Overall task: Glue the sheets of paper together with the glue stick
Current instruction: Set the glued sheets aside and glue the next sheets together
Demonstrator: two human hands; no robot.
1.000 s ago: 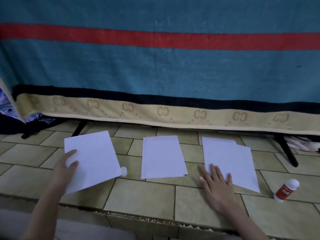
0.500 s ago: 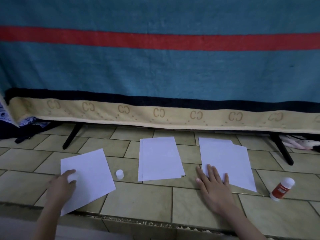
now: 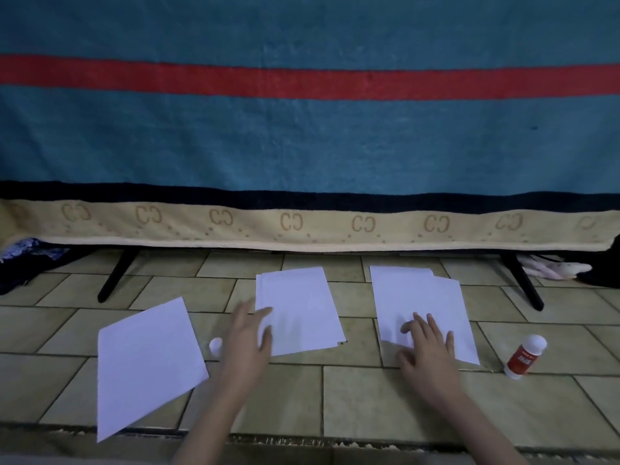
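Observation:
Three lots of white paper lie on the tiled floor. A single sheet (image 3: pixel 144 360) lies askew at the left. A small stack (image 3: pixel 300 310) sits in the middle, and two overlapping sheets (image 3: pixel 421 307) lie at the right. My left hand (image 3: pixel 246 344) is at the middle stack's left edge, fingers spread, thumb on the paper. My right hand (image 3: pixel 426 347) rests flat on the right sheets' lower part. A red and white glue stick (image 3: pixel 525 357) stands tilted at the far right. A small white cap (image 3: pixel 215 345) lies between the left sheet and my left hand.
A teal blanket (image 3: pixel 302 139) with a red stripe hangs over a frame just behind the paper, its black legs (image 3: pixel 115 280) on the floor. Cloth lies at the far left and right under it. A step edge (image 3: pixel 285 439) runs along the front.
My left hand left the left sheet and moved right to the middle stack. The left sheet has been pulled nearer and turned. My right hand slid further onto the right sheets.

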